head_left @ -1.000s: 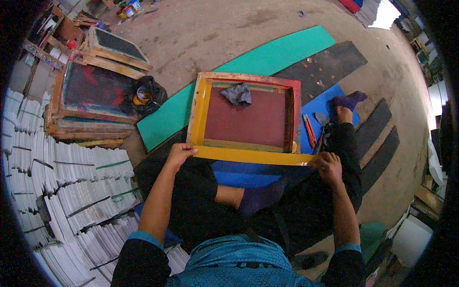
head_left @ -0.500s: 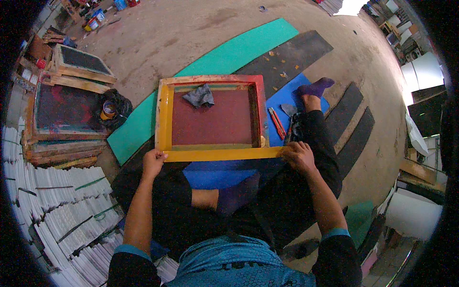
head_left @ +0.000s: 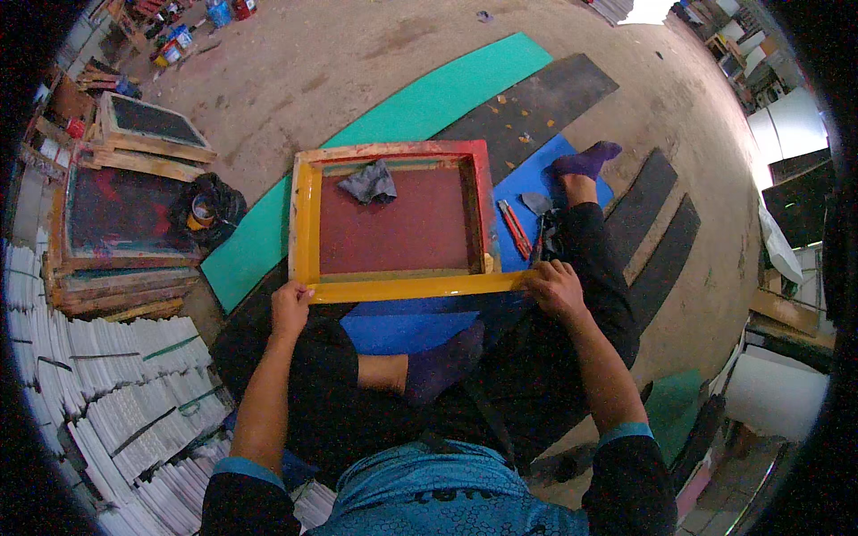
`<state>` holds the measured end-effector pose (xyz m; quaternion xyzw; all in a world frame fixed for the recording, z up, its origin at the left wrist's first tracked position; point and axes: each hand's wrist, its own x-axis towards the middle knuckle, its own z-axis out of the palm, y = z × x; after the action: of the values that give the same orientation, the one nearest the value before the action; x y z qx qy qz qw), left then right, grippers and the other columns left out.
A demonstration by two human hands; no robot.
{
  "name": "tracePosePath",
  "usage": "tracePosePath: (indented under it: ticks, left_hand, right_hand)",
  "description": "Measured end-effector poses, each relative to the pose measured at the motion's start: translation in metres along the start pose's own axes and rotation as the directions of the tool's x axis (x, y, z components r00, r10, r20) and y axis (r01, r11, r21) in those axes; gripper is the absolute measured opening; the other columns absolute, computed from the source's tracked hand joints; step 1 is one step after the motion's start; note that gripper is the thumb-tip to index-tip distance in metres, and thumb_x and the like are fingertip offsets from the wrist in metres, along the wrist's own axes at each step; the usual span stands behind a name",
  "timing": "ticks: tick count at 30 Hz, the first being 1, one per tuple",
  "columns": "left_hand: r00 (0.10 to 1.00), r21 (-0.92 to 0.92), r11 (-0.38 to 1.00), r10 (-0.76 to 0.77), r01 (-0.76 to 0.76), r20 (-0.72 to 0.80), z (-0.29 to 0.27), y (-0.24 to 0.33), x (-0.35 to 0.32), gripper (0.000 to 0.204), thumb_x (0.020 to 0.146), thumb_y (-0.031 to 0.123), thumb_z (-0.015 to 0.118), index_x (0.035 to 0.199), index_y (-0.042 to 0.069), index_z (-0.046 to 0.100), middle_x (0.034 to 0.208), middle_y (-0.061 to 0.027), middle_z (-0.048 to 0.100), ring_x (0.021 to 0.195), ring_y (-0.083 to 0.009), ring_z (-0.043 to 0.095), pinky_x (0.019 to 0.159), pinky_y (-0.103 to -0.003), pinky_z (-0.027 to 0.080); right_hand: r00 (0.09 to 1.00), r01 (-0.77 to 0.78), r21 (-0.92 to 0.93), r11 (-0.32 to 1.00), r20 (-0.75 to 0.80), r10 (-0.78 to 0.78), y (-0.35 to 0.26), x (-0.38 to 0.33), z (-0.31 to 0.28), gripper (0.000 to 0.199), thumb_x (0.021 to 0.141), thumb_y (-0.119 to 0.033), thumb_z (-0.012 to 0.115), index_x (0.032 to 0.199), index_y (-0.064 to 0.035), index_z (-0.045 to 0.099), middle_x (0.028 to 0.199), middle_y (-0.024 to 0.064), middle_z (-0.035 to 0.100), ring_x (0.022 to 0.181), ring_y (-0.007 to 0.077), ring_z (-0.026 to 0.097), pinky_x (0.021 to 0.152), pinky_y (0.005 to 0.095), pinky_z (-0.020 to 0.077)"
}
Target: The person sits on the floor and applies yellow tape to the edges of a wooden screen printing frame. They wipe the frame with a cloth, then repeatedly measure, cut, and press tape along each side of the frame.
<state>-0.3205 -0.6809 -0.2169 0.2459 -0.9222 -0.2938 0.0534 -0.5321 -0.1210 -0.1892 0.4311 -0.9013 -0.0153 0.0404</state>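
A wooden screen-printing frame with dark red mesh rests in front of my crossed legs. Yellow tape covers its left side. Another strip of yellow tape stretches along the near side, between my two hands. My left hand pinches the strip's left end at the frame's near left corner. At the near right corner my right hand is closed on the other end, its fingertips partly hidden. A crumpled grey cloth lies on the mesh toward the far left.
Right of the frame, a red cutter knife and a scraper lie on a blue mat. Green and dark strips cover the floor beyond. Stacked frames, a black bag and bundled white sheets stand left.
The tape strip now lies closer against the frame's near side, and both hands have shifted very slightly. Both still hold the strip's ends.
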Motion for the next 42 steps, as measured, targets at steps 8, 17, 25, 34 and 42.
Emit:
tracePosePath:
  ticks: [8,17,25,34,42]
  left_hand:
    - [1.0,-0.004,1.0,0.012,-0.012,-0.011,0.002,-0.003,0.001,0.02,0.08,0.009,0.079,0.088,-0.004,0.066,0.084,-0.0208,0.069,0.077,-0.036,0.069,0.07,-0.044,0.054]
    - [1.0,-0.01,1.0,0.009,-0.01,-0.018,0.004,-0.008,0.0,0.021,0.081,0.012,0.079,0.091,-0.002,0.067,0.087,-0.0204,0.07,0.082,-0.0378,0.069,0.074,-0.046,0.054]
    - [0.999,0.03,0.999,0.042,-0.041,-0.02,0.002,0.0,-0.001,0.019,0.082,0.011,0.078,0.09,-0.003,0.067,0.087,-0.0206,0.07,0.083,-0.0388,0.068,0.074,-0.047,0.053]
    - [1.0,0.025,0.999,0.021,-0.021,-0.021,0.006,-0.01,0.003,0.019,0.081,0.01,0.079,0.088,-0.002,0.067,0.084,-0.0213,0.069,0.08,-0.039,0.068,0.072,-0.047,0.053]
    - [1.0,0.013,1.0,0.006,-0.006,-0.014,0.004,-0.009,0.002,0.019,0.081,0.011,0.079,0.089,-0.003,0.067,0.085,-0.0205,0.07,0.081,-0.0371,0.069,0.071,-0.045,0.054]
  right_hand:
    - [0.998,0.029,-0.053,0.998,-0.051,-0.032,-0.006,0.007,-0.002,0.02,0.083,-0.028,0.072,0.103,-0.0217,0.072,0.115,0.0027,0.064,0.107,0.0254,0.058,0.095,0.0414,0.0455]
    - [0.993,0.027,-0.12,0.992,-0.111,-0.04,-0.017,-0.001,0.012,0.023,0.082,-0.025,0.071,0.105,-0.0223,0.072,0.119,0.0046,0.063,0.114,0.0276,0.057,0.099,0.0448,0.0441]
    - [0.997,0.058,-0.316,0.947,-0.024,-0.069,-0.035,-0.003,0.02,0.042,0.083,-0.034,0.071,0.121,-0.0164,0.067,0.143,0.0131,0.053,0.14,0.0339,0.041,0.115,0.0534,0.0312]
    - [0.996,0.077,-0.282,0.956,0.069,-0.06,-0.087,0.013,0.026,0.104,0.084,-0.06,0.065,0.157,-0.0006,0.022,0.163,0.0175,0.025,0.155,0.0302,0.012,0.124,0.0512,0.0073]
    - [0.948,-0.271,0.007,0.963,0.174,0.266,-0.067,0.013,-0.009,0.075,0.084,-0.035,0.073,0.145,-0.0067,0.039,0.149,0.0186,0.043,0.141,0.0346,0.038,0.115,0.0487,0.0313]
